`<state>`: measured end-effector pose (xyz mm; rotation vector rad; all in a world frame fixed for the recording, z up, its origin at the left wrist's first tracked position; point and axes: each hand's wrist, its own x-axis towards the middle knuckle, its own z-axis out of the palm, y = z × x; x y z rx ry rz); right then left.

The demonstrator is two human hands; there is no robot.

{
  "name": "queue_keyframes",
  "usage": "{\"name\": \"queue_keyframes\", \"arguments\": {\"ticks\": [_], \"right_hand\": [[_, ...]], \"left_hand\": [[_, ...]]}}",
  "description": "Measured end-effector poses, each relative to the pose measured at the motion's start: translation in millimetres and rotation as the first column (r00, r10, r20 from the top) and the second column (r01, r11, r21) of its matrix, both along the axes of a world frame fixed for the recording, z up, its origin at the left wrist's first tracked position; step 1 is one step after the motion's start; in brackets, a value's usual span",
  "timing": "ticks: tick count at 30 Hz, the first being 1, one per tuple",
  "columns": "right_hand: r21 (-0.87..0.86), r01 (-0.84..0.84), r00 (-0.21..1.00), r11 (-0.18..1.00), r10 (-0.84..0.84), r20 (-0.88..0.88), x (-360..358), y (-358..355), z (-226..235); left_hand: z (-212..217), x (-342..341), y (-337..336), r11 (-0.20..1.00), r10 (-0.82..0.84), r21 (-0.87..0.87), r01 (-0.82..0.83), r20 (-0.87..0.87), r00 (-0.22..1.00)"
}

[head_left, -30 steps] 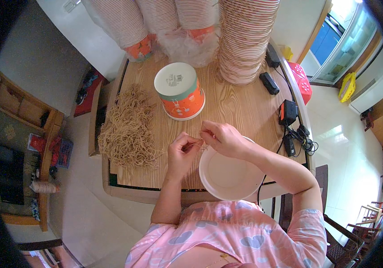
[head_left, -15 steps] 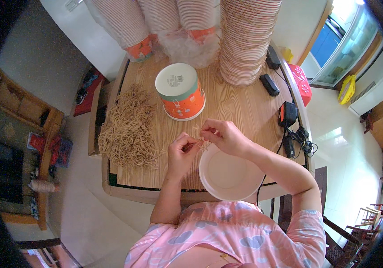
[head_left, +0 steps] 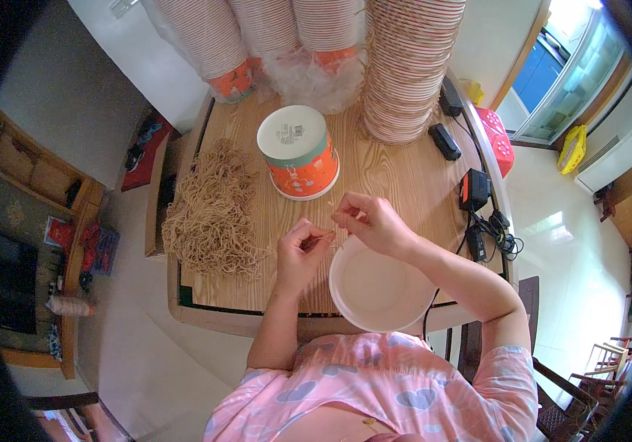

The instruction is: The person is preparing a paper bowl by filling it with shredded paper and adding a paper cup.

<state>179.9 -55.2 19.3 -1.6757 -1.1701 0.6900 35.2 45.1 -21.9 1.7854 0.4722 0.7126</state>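
Note:
Thumb and fingers of my left hand (head_left: pixel 301 250) are pinched together on a thin tan string (head_left: pixel 336 245). My right hand (head_left: pixel 369 222) pinches the same string a short way off, so the two sets of fingertips almost meet. Just below them a round white paper bucket (head_left: pixel 375 295) stands at the table's near edge, its inside facing up. Left of my left hand lies a large tangled heap of tan strings (head_left: pixel 213 214). An orange and green paper bucket (head_left: pixel 301 166) sits upside down beyond my hands.
Tall stacks of nested buckets (head_left: pixel 408 70) line the table's far side, some wrapped in clear plastic (head_left: pixel 308 81). Black adapters (head_left: pixel 473 189) with coiled cables (head_left: pixel 498 232) lie along the right edge. A red stool (head_left: pixel 496 140) stands past that edge.
My right fingertips have shifted slightly to the right, away from the left ones. My left hand, the buckets and the string heap look unmoved.

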Motion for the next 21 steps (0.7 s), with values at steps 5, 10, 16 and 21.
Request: {"name": "queue_keyframes", "arguments": {"ticks": [5, 10, 16, 21], "right_hand": [[0.04, 0.041, 0.998, 0.998, -0.039, -0.039, 0, 0, -4], [0.047, 0.034, 0.994, 0.998, -0.029, -0.109, 1, 0, -2], [0.069, -0.074, 0.997, 0.995, 0.071, 0.044, 0, -2, -1], [0.058, -0.039, 0.999, 0.998, 0.039, -0.004, 0, -1, -1]], "left_hand": [[-1, -1, 0, 1.0, 0.004, 0.003, -0.004, -0.016, 1.0], [-5, -3, 1, 1.0, -0.019, 0.012, 0.019, -0.035, 0.999], [-4, 5, 0, 0.995, -0.017, -0.097, 0.017, 0.001, 1.0], [0, 5, 0, 0.999, -0.017, -0.038, 0.018, 0.015, 1.0]]}}
